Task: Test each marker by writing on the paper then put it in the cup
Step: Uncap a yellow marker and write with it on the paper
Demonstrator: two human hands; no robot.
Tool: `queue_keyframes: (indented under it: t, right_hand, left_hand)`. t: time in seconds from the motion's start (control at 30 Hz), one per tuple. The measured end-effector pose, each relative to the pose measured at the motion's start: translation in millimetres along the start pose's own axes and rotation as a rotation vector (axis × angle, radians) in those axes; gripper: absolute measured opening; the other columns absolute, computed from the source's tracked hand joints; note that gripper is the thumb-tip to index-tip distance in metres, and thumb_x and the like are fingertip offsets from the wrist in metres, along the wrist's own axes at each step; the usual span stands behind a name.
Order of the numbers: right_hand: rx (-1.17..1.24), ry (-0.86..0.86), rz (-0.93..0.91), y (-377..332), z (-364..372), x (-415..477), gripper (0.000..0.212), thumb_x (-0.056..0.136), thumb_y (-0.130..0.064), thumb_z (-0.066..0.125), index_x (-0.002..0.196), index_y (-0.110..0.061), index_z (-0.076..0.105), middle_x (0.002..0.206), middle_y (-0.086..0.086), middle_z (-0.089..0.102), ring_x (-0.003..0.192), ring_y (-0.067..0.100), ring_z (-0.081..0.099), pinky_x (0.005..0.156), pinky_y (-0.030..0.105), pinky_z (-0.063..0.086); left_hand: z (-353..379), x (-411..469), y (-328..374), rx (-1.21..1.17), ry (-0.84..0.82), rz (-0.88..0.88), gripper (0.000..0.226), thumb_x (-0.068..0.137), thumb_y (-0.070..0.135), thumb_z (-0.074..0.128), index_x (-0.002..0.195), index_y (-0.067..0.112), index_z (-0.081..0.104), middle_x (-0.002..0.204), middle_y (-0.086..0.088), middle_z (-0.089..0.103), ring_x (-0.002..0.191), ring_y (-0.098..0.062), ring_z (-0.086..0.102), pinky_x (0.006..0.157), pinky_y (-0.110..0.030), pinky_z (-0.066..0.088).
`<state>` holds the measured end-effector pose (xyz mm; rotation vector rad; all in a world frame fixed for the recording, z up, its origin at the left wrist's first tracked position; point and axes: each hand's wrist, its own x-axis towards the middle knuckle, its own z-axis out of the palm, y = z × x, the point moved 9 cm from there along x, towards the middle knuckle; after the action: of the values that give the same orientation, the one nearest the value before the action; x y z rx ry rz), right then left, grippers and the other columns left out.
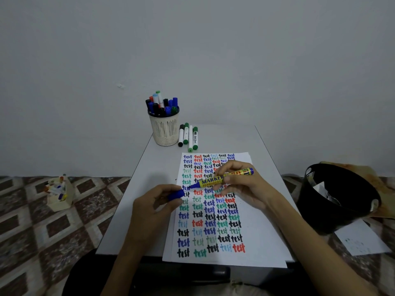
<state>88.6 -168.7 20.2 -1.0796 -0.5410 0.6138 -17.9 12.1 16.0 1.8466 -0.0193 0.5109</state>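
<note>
The task looks well advanced. The paper (215, 210) on the bench (149, 189) is almost full of rows of the word "test" in black, blue, green and red, and the cup (164, 130) at the far left of the bench is crowded with capped markers. Four markers (188, 136) lie just right of the cup, not yet inside it, so I judge they wait for testing.

The right hand (241, 189) holds the yellow permanent marker (222, 178) over the middle of the paper, its fingers (224, 167) closed around the barrel and its blue tip pointing left. The left hand (154, 206) pinches the blue cap (176, 195) just beside that tip. I cannot tell if the cap goes on or comes off.

The right hand hides part of the middle rows. On the floor at left, a small box (58, 194) of objects is too blurred to identify, and the contents of the black bin (339, 197) at right are unclear.
</note>
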Motion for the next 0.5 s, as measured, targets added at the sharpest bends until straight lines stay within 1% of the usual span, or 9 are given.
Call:
queue_keyframes:
  t: [0.1,0.2,0.27,0.37,0.43,0.5]
  right_hand:
    - [-0.053,0.005,0.006,2,2,1,0.024,0.066,-0.001,0.08,0.087,0.003,0.068,0.091,0.025,0.062,0.076,0.036,0.071,0.06,0.031,0.061]
    - [-0.125,0.006,-0.008,3,7,1,0.016,0.073,0.007,0.075,0.086,0.001,0.068,0.09,0.026,0.062,0.077,0.037,0.071,0.06,0.031,0.06]
    - [-0.154,-0.003,0.0,6,10,1,0.014,0.076,0.011,0.068,0.086,0.001,0.067,0.091,0.028,0.064,0.078,0.037,0.071,0.062,0.032,0.061]
    - [-0.215,0.011,-0.005,10,12,2,0.016,0.075,0.009,0.072,0.088,0.002,0.068,0.094,0.032,0.065,0.078,0.038,0.071,0.063,0.035,0.061]
    - [-0.275,0.055,-0.049,7,11,2,0.016,0.072,0.004,0.074,0.088,0.002,0.07,0.084,0.028,0.068,0.072,0.036,0.071,0.058,0.033,0.059]
    - [-0.366,0.095,-0.099,3,10,1,0.017,0.07,-0.002,0.078,0.086,0.0,0.073,0.075,0.022,0.069,0.06,0.028,0.067,0.05,0.027,0.054]
  left_hand:
    - [1,0,-1,-0.011,-0.016,0.004,0.026,0.073,0.021,0.069,0.099,0.016,0.068,0.097,0.008,0.071,0.096,-0.011,0.066,0.08,-0.026,0.056]
    - [2,0,-1,-0.004,-0.026,0.014,0.028,0.072,0.022,0.069,0.099,0.016,0.068,0.097,0.005,0.071,0.095,-0.011,0.067,0.08,-0.027,0.056]
    - [4,0,-1,-0.002,-0.045,0.018,0.027,0.073,0.022,0.069,0.1,0.015,0.068,0.097,0.007,0.071,0.095,-0.011,0.067,0.08,-0.027,0.056]
    - [6,0,1,0.019,-0.07,0.049,0.025,0.075,0.021,0.069,0.1,0.016,0.069,0.099,0.01,0.07,0.095,-0.009,0.066,0.079,-0.026,0.056]
    - [3,0,-2,-0.022,-0.041,0.018,0.025,0.074,0.02,0.069,0.098,0.016,0.07,0.098,0.007,0.071,0.096,-0.011,0.067,0.077,-0.027,0.057]
    - [-2,1,-4,-0.087,0.005,-0.024,0.024,0.073,0.019,0.069,0.096,0.014,0.071,0.095,0.003,0.073,0.093,-0.014,0.068,0.075,-0.026,0.057]
